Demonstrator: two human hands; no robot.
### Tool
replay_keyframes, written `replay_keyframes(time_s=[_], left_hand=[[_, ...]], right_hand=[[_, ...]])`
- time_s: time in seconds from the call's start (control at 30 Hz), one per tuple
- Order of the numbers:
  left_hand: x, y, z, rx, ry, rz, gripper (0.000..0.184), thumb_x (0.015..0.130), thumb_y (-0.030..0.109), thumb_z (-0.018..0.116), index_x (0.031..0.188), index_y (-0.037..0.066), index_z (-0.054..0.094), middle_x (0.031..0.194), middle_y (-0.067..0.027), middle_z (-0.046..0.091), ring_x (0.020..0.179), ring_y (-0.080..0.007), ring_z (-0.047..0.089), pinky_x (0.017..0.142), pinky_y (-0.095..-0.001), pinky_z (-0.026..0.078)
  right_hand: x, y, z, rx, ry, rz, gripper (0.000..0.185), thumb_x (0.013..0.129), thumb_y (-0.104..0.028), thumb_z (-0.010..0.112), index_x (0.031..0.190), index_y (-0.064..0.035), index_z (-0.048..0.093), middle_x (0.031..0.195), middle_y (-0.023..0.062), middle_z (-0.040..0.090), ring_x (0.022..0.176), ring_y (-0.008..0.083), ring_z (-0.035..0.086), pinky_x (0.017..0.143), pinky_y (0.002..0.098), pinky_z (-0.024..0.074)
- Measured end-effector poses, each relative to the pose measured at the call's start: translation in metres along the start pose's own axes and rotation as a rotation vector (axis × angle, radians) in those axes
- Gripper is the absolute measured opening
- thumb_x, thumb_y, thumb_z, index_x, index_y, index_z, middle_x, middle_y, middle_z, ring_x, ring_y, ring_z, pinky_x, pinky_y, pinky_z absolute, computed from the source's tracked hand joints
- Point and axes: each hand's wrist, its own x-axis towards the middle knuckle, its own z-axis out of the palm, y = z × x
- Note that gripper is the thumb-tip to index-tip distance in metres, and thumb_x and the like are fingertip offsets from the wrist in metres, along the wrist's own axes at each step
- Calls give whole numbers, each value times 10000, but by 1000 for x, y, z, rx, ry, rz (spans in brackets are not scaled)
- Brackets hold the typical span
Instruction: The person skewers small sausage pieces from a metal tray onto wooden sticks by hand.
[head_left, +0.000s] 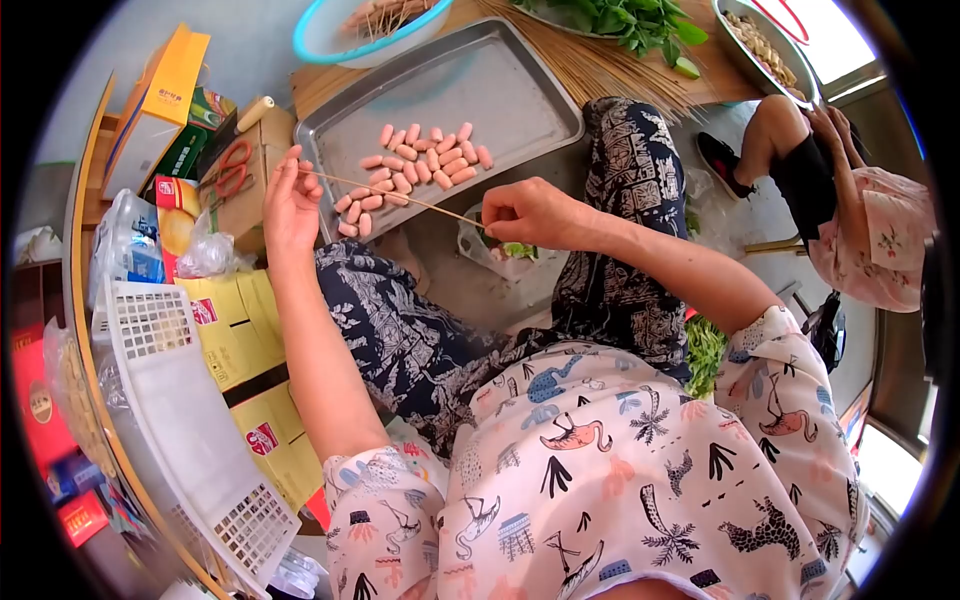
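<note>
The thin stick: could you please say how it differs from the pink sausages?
The thin stick is long and slender; the pink sausages are short and plump. The stick is tan, the sausages pink. The stick spans left hand to right hand; the sausages lie in the metal tray.

the sausages (448, 156) are pink, the skewer (440, 209) tan.

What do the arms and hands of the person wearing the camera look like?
They are human, with no cables or machine parts. The bare left hand and bare right hand show no gloves or watches. The short, pale pink fabric left sleeve and matching right sleeve carry printed animals and plants; below them, both arms are uncovered.
</note>
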Motion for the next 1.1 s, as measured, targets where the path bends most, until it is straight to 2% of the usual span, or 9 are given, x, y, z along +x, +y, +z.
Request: replay_keyframes(time_s=[0.27,0.43,0.57,0.63,0.67,0.7,0.77,0.93,1.1], left_hand=[[0,-5,29,107,-298,-214,328,939,160,515,1232,14,494,905,-44,596,719,-87,550,645,-216,469],[1,-10,35,127,-257,-201,362,942,171,504,1267,19,450,1058,-116,604,835,-129,609,746,-260,518],[5,-21,32,472,-70,-210,349,924,209,536,1223,33,491,1033,-112,615,788,-141,617,696,-249,517],[13,-34,19,979,-110,-153,300,912,199,535,1155,24,550,974,-90,634,718,-133,621,645,-247,513],[16,-42,13,1255,-107,-18,223,841,201,561,969,47,659,842,-117,672,741,-180,653,674,-315,512],[18,-48,5,1256,-104,-22,223,841,201,561,969,47,659,842,-117,672,741,-180,653,674,-315,512],[9,-46,12,1780,-153,-100,228,814,224,573,942,70,680,833,-155,666,764,-254,659,694,-358,507],[22,-51,7,1988,-185,-425,192,782,188,602,933,116,695,877,-124,681,824,-266,657,705,-366,508],[16,-58,20,1930,-248,-670,404,730,118,658,1128,172,622,980,-102,674,916,-250,646,731,-350,507]], right_hand=[[38,-24,2,384,-175,29,179,902,-120,495,1027,-22,577,678,28,600,549,73,510,516,219,416],[54,-13,5,530,-114,139,197,904,-142,484,1034,-46,595,641,7,573,493,54,453,475,192,373],[52,11,-7,821,115,272,209,912,-170,478,1025,-38,594,624,15,551,480,68,417,462,198,337],[49,12,-19,920,205,183,236,929,-195,463,1021,-15,583,613,15,537,483,78,408,471,208,332],[50,13,-22,936,216,172,254,940,-211,452,1023,-5,574,604,16,526,489,82,403,478,210,328],[49,14,-22,939,212,174,254,940,-211,452,1023,-5,574,604,16,526,489,82,403,478,210,328],[46,11,-21,939,250,195,245,937,-198,455,1014,-2,582,598,21,531,475,85,402,471,209,330],[40,10,-14,822,188,189,235,937,-196,468,989,-9,601,584,22,538,456,73,402,457,206,330],[36,9,-13,757,210,199,223,939,-202,481,969,-24,611,587,19,545,462,56,410,450,201,329]])
